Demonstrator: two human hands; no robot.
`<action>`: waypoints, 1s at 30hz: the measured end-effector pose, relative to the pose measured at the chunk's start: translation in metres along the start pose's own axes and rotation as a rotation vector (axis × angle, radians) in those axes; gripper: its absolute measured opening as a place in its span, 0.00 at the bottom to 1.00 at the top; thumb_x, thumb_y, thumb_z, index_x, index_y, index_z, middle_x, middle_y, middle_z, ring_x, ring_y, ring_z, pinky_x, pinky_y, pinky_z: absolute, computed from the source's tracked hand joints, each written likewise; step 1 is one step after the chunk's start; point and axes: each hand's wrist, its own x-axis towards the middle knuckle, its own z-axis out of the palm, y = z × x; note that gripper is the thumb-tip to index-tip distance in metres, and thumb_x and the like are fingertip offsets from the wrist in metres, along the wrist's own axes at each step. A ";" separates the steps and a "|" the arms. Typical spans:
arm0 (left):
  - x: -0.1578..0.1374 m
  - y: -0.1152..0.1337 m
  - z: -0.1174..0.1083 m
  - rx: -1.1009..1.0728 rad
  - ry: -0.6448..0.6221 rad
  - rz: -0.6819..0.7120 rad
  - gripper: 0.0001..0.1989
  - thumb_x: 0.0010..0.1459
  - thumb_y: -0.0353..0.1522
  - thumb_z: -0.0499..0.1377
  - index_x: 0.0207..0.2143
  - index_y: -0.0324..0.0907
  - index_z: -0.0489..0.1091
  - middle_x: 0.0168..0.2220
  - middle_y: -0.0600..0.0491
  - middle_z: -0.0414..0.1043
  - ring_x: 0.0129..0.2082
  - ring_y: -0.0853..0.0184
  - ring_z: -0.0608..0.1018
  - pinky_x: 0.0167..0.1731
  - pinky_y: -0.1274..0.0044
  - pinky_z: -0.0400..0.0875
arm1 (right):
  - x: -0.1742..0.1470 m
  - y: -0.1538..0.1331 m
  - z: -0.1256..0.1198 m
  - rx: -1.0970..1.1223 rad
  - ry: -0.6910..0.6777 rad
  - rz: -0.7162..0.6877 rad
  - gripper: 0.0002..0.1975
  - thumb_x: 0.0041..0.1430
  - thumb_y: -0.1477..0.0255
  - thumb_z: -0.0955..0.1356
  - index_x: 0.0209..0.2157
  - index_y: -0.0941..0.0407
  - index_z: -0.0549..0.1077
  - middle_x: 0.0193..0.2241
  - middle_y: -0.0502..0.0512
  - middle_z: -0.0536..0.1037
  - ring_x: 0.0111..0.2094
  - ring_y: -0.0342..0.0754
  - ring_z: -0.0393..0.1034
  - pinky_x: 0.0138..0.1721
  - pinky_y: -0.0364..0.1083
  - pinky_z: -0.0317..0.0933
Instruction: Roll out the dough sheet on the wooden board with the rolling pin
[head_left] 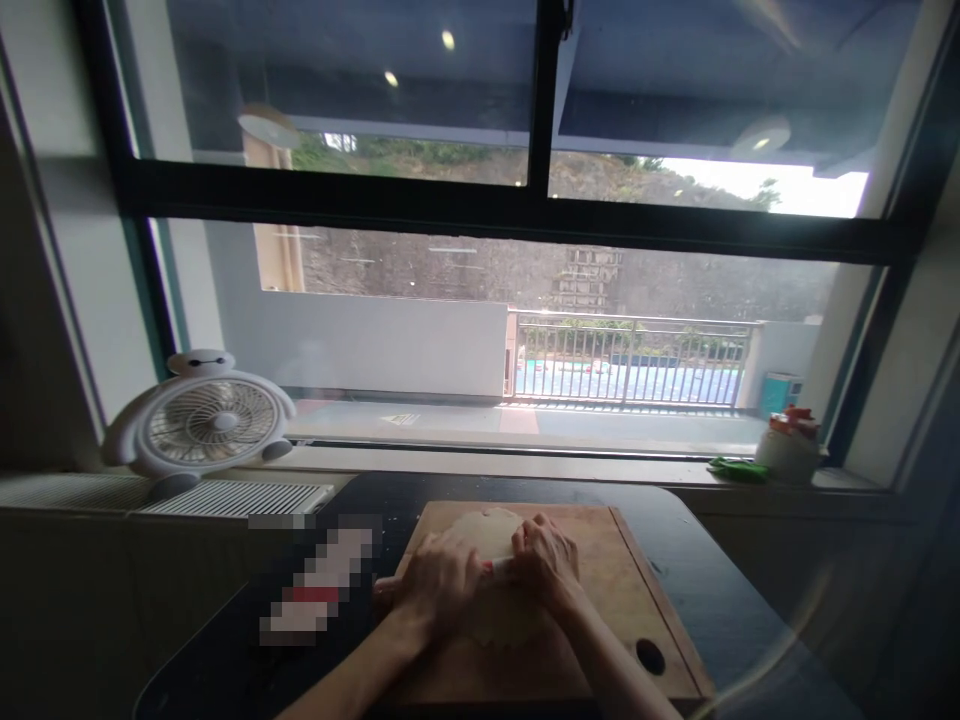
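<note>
A thin, flat round of pale dough point(480, 530) lies on a wooden cutting board point(611, 580). Across it runs a rolling pin point(385, 592), its left end sticking out past my left hand and a white-and-red stretch showing between the hands. My left hand point(441, 580) is closed over the left part of the pin, slightly blurred. Farther right, my right hand point(546, 558) curls its fingers round the pin, covering its right end. Both forearms hide part of the dough's near side and the board.
The board, with a dark round hole at its near right, rests on a dark table point(720, 575). Left of it lies a pixelated item point(319, 590). A white fan point(217, 420) stands over a radiator point(247, 497). A container point(787, 455) and green thing point(735, 468) sit on the windowsill.
</note>
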 end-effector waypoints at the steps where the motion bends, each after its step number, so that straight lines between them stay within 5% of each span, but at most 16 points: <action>1: -0.007 -0.001 0.004 0.003 0.043 -0.019 0.16 0.57 0.39 0.45 0.35 0.44 0.70 0.36 0.47 0.73 0.40 0.60 0.72 0.47 0.67 0.59 | -0.007 0.000 -0.001 -0.002 0.030 -0.024 0.17 0.61 0.69 0.55 0.29 0.55 0.71 0.32 0.54 0.73 0.34 0.44 0.66 0.37 0.42 0.54; 7: 0.000 -0.006 0.020 0.019 -0.010 -0.137 0.18 0.58 0.39 0.42 0.38 0.42 0.69 0.40 0.45 0.71 0.45 0.58 0.70 0.50 0.63 0.56 | -0.013 0.001 0.000 -0.022 0.071 -0.061 0.15 0.60 0.70 0.56 0.29 0.55 0.71 0.32 0.54 0.71 0.35 0.44 0.64 0.38 0.43 0.54; 18: 0.094 -0.042 0.044 -0.035 -0.449 -0.212 0.24 0.52 0.42 0.45 0.47 0.43 0.66 0.53 0.45 0.64 0.53 0.57 0.64 0.51 0.64 0.55 | 0.069 0.013 0.029 -0.002 -0.219 0.025 0.17 0.56 0.65 0.57 0.34 0.56 0.74 0.39 0.61 0.72 0.42 0.53 0.64 0.40 0.48 0.55; 30: 0.093 -0.047 0.050 -0.056 -0.464 -0.188 0.22 0.52 0.43 0.43 0.41 0.45 0.68 0.47 0.45 0.69 0.48 0.55 0.69 0.46 0.59 0.58 | 0.077 0.019 0.043 -0.033 -0.317 0.044 0.16 0.53 0.65 0.59 0.36 0.57 0.74 0.41 0.62 0.72 0.43 0.56 0.65 0.43 0.52 0.55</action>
